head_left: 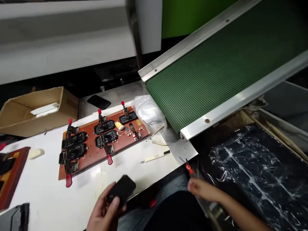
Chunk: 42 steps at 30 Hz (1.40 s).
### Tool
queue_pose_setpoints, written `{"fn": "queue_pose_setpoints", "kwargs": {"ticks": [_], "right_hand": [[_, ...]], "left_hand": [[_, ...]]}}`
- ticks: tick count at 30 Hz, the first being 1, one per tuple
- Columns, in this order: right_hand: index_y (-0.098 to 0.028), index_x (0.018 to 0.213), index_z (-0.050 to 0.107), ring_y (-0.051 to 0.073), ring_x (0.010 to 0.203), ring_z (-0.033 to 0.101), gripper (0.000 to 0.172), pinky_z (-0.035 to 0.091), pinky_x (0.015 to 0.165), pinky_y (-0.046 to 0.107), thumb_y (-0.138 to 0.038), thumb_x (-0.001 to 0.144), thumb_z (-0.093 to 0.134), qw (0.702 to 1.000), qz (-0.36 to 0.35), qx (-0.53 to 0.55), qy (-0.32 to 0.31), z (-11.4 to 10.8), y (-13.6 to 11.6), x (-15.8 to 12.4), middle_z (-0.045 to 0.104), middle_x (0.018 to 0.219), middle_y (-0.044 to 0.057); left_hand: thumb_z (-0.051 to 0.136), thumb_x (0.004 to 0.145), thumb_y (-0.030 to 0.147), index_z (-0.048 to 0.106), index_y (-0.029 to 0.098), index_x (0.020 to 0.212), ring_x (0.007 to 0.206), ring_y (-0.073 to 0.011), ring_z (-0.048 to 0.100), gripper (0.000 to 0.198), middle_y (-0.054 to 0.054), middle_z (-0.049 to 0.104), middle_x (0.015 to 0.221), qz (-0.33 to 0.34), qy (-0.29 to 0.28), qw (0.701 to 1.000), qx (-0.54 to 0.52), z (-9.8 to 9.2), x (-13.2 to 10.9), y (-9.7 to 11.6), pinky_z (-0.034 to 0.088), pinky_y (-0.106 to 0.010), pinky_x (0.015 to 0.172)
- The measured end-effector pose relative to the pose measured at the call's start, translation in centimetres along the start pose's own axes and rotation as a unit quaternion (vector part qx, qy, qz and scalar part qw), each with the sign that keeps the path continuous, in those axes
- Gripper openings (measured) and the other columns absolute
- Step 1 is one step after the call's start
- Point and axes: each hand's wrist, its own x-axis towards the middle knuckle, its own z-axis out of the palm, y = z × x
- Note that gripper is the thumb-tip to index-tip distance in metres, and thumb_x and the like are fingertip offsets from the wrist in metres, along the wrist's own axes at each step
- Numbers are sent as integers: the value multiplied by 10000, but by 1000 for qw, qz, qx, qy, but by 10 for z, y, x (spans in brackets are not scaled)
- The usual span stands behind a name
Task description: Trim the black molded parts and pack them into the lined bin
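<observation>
My left hand (104, 208) is closed around a black plastic part (124, 188), thumb on top, over the table's front edge. My right hand (201, 188) is closed beside the table's right corner, with a red-handled tool (189, 167) sticking out of it; its narrow dark tip points up towards the table, and its exact kind is unclear. Ahead lies a reddish-brown fixture board (93, 162) with red-tipped toggle clamps and several black plastic parts (126, 117) on it. Near its right end lie pale-handled nippers (158, 142) and a cream-handled knife-like tool (155, 158).
A green conveyor belt (207, 80) slopes down to the table from the right. At the back stand a cardboard box (51, 96), a dark phone (98, 102) and a clear plastic bag (149, 110). Another fixture board (18, 173) is at left. Black plastic sheeting (252, 173) lies at right.
</observation>
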Motion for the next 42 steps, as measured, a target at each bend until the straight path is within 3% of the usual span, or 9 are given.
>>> {"fn": "queue_pose_setpoints", "kwargs": {"ticks": [3, 5, 8, 11, 17, 24, 30, 37, 42], "right_hand": [[-222, 943, 740, 164, 673, 656, 174, 503, 601, 249, -380, 904, 679, 987, -35, 29, -155, -13, -49, -31, 688, 747, -5], [-241, 1088, 732, 170, 802, 662, 223, 527, 718, 270, -398, 957, 645, 983, -106, 46, -143, -20, -101, -28, 712, 896, 12], [-269, 1285, 638, 211, 1032, 660, 309, 542, 942, 341, -373, 997, 595, 975, -215, 15, 54, -23, -175, 16, 694, 1162, 57], [-208, 1444, 536, 306, 1314, 537, 508, 441, 1146, 436, -276, 948, 625, 927, -208, -136, 281, -27, -217, 87, 578, 1402, 148], [-177, 1217, 702, 273, 1127, 623, 336, 483, 1029, 373, -226, 1040, 421, 886, -143, -266, 353, -43, -225, 167, 669, 1196, 143], [-164, 1227, 711, 251, 1040, 623, 374, 475, 904, 327, -252, 1067, 384, 846, -141, -347, 380, -66, -269, 189, 667, 1213, 144], [-145, 1189, 747, 223, 957, 596, 355, 443, 850, 320, -197, 1029, 435, 829, -147, -442, 310, -77, -306, 208, 678, 1161, 131], [-147, 1180, 771, 285, 1099, 542, 337, 414, 961, 366, -176, 995, 492, 797, -187, -510, 266, -71, -305, 187, 657, 1129, 155], [-123, 1361, 674, 293, 1136, 537, 420, 410, 1015, 380, -150, 997, 467, 800, -182, -498, 281, -84, -306, 209, 628, 1249, 192]], "left_hand": [[813, 730, 660, 598, 279, 1453, 773, -220, 703, 845, -26, 733, 922, 78, 46, 992, 83, 3, 29, 12, 605, -363, 766], [743, 776, 691, 606, 283, 1450, 766, -225, 699, 800, -7, 723, 830, 115, 53, 981, 147, 8, 41, 10, 594, -371, 799], [664, 815, 723, 656, 304, 1386, 796, -244, 701, 709, -18, 744, 875, 145, 48, 967, 204, 11, 43, 1, 582, -395, 848], [632, 864, 692, 672, 308, 1358, 899, -253, 718, 627, -33, 765, 1004, 170, 44, 965, 197, 9, 38, -7, 563, -398, 941], [660, 857, 685, 677, 286, 1364, 642, -196, 679, 645, -3, 757, 819, 201, 18, 967, 152, -5, 38, -20, 566, -308, 692], [645, 910, 609, 724, 278, 1276, 780, -204, 720, 500, -45, 788, 1103, 256, 3, 960, 112, -7, 43, -24, 586, -326, 808], [631, 926, 601, 713, 290, 1296, 824, -223, 734, 491, -52, 785, 1131, 245, 5, 966, 85, -9, 40, -26, 594, -364, 856], [643, 932, 568, 714, 271, 1294, 869, -234, 742, 473, -66, 783, 1139, 271, -24, 960, 71, -15, 49, -34, 607, -344, 813], [643, 940, 567, 687, 266, 1341, 735, -195, 714, 504, -72, 779, 1154, 257, -34, 963, 71, -16, 48, -35, 608, -328, 741]]}}
